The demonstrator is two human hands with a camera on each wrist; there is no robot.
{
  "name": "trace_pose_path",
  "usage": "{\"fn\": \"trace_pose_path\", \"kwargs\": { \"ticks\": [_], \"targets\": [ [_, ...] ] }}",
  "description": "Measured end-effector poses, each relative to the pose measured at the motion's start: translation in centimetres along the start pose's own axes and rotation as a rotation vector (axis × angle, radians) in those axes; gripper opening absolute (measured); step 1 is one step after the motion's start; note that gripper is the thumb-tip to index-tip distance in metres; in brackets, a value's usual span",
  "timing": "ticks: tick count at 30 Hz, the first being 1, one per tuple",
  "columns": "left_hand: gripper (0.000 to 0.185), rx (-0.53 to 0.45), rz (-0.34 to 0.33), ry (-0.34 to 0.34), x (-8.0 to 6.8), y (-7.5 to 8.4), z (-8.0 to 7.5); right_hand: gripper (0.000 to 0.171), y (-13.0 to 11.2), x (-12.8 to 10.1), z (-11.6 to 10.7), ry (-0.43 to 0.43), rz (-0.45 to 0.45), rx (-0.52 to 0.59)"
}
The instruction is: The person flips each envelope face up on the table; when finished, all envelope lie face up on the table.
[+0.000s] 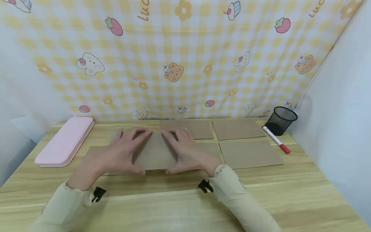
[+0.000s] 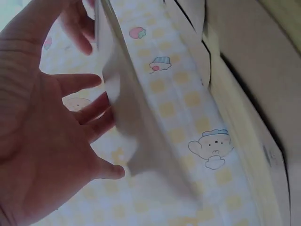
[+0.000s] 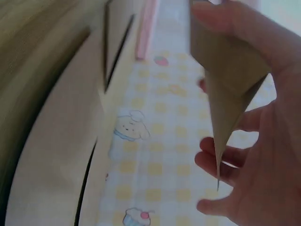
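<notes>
A brown card sheet (image 1: 155,151) sits mid-worktop (image 1: 185,199), lifted at its near edge. Left hand (image 1: 120,153) and right hand (image 1: 185,151) grasp it at either side, thumbs under, fingers over. Open room lies toward the front edge. Counted: four more brown sheets flat behind and right; one pink case (image 1: 65,141) left; one black mesh cup (image 1: 280,120); one red-capped marker (image 1: 276,139). Backdrop lettering reads "Luc", partly cut off.

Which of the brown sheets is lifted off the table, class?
The middle sheet between both hands: left hand and right hand hold its sides. The other sheets, like the right one, lie flat and untouched.
</notes>
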State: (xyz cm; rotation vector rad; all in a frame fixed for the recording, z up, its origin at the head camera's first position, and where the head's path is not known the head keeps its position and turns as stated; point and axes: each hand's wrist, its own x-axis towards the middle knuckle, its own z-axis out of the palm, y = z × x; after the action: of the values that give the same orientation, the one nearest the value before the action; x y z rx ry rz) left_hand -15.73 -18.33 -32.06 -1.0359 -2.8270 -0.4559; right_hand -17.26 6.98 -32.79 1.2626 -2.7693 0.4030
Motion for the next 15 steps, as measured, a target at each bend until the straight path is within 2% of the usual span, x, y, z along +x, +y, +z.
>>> {"fn": "trace_pose_path", "kwargs": {
  "ticks": [3, 5, 9, 11, 13, 15],
  "targets": [
    [0.119, -0.022, -0.032, -0.024, -0.9, 0.0, 0.7, 0.112, 0.7, -1.3, -0.4, -0.01, 0.013, 0.143],
    [0.12, -0.033, -0.049, -0.038, -1.2, -0.1, 0.9, 0.111, 0.9, -2.0, -0.5, -0.024, 0.026, 0.2],
    [0.117, -0.08, -0.049, -0.029, -1.4, -0.4, 0.9, 0.112, 1.0, -2.6, -1.1, -0.067, 0.059, 0.225],
    [0.116, -0.088, -0.051, -0.025, -1.6, -0.7, 0.4, 0.109, 0.9, -2.9, -1.7, -0.056, 0.061, 0.247],
    [0.115, -0.095, -0.064, -0.019, -1.8, -1.2, -0.2, 0.096, 1.0, -3.3, -2.6, 0.012, 0.032, 0.294],
    [0.113, -0.097, -0.083, -0.024, -2.1, -1.9, -0.9, 0.068, 1.2, -3.9, -3.3, 0.108, -0.026, 0.336]
  ]
}}
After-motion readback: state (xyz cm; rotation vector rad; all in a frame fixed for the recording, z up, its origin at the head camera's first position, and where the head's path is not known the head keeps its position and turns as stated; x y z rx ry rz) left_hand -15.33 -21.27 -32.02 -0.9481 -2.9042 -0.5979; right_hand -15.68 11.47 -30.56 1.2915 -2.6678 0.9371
